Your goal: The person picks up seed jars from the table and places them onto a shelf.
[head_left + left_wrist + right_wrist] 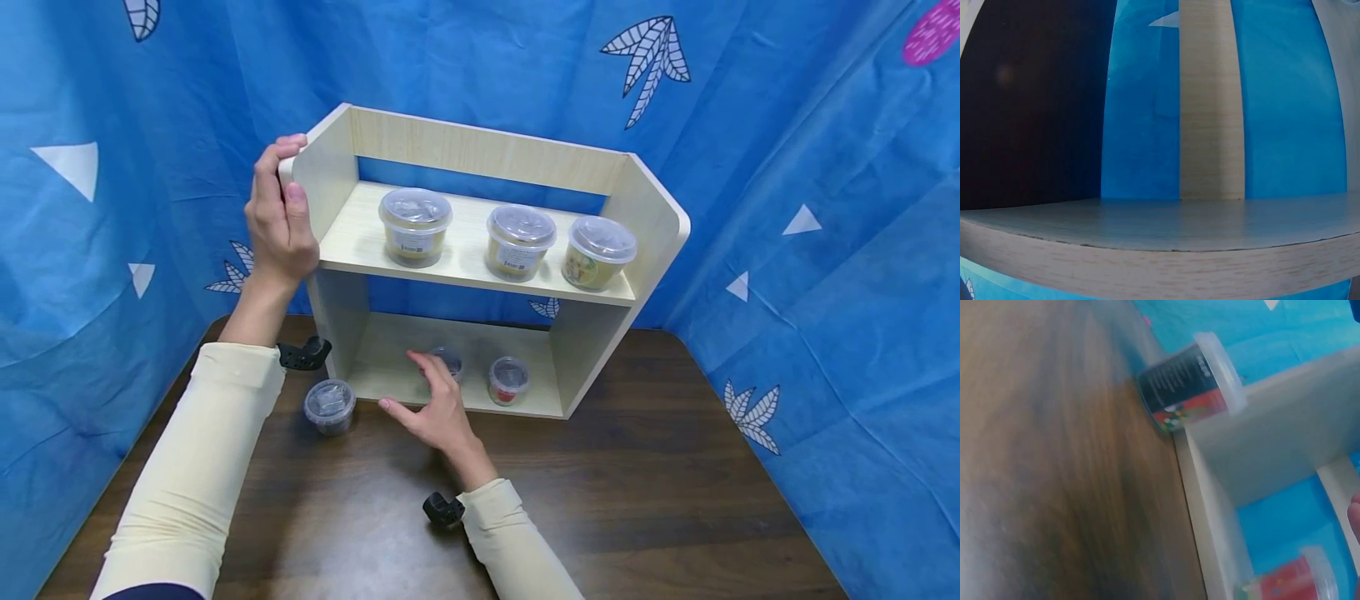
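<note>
My left hand (pixel 281 212) grips the front upper edge of the left side panel (pixel 330 179) of a pale wooden two-tier shelf unit (pixel 465 287). My right hand (pixel 438 412) hangs in front of the lower tier, thumb and fingers spread, holding nothing. Behind its fingers a small lidded plastic cup (pixel 450 360) is partly hidden. Another lidded cup with red inside (pixel 508 381) stands to its right on the lower tier. On the table, by the unit's left front corner, sits a lidded cup (pixel 330 406); its dark-and-red label (pixel 1179 387) shows in the right wrist view.
Three larger lidded tubs, a left one (pixel 415 227), a middle one (pixel 521 242) and a right one (pixel 598 252), stand on the upper tier. The unit rests on a dark wooden table (pixel 660 475). Blue patterned curtains (pixel 810 292) hang behind and at both sides.
</note>
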`<action>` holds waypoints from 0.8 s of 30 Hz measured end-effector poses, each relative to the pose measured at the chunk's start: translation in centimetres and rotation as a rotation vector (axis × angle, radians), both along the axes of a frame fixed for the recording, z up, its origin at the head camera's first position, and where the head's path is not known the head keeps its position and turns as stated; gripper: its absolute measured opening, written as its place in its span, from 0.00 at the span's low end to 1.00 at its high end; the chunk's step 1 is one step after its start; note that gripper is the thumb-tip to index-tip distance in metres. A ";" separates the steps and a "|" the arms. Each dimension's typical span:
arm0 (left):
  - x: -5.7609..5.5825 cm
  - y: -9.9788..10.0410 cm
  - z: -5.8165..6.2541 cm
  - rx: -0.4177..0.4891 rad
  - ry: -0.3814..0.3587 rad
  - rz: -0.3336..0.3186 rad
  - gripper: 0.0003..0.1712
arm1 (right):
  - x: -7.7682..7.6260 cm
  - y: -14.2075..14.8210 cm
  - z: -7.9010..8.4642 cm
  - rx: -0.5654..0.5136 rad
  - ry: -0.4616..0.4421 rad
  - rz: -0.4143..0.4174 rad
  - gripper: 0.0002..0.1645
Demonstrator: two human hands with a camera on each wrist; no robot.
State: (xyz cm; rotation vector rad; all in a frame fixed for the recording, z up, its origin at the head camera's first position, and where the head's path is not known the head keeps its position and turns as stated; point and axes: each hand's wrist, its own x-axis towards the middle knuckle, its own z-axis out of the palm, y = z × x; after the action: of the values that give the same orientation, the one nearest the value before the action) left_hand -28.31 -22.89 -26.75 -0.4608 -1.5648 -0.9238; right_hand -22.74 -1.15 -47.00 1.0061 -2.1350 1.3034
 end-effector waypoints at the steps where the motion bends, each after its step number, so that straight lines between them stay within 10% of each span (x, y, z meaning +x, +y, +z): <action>1: 0.0 0.0 0.0 0.000 0.002 -0.001 0.26 | 0.1 -0.2 0.0 0.002 0.001 0.012 0.44; 24: -0.2 0.0 0.0 -0.004 0.031 -0.006 0.27 | 1.4 -3.8 -2.8 0.060 -0.123 0.104 0.42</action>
State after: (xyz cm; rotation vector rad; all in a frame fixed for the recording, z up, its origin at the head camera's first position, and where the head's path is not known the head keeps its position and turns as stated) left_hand -28.48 -22.88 -26.70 -0.4807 -1.5380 -0.9149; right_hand -21.31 -4.91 -49.78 1.1013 -2.2522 1.3903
